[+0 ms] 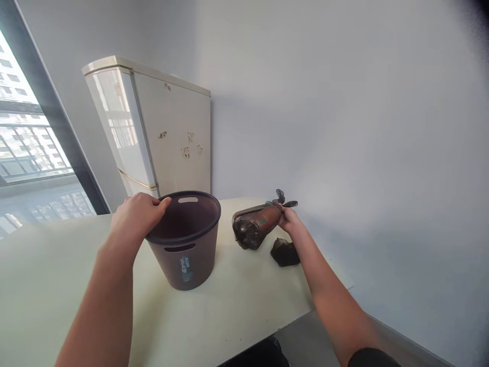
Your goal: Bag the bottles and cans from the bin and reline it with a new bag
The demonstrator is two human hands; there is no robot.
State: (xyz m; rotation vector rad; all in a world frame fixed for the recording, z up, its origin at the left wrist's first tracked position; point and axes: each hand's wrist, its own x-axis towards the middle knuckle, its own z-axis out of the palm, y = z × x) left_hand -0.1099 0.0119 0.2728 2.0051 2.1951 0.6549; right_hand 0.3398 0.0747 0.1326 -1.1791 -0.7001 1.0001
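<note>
A dark purple-brown plastic trash bin (187,262) stands upright on the pale table, with slotted handles near its black rim and a label on its front. My left hand (139,211) is closed on the left side of that rim, thumb over the edge. To the right of the bin, my right hand (287,218) grips the knotted neck of a dark translucent trash bag (250,232). Through its film a reddish-brown item shows, its kind unclear. Below my right wrist lies a crumpled black bag (284,252), partly hidden by my forearm.
The pale table (244,306) ends at a front edge near my body and meets the wall (336,127) at the back. A white refrigerator (175,112) with stained patches stands behind the bin. A glass window (34,122) is at far left.
</note>
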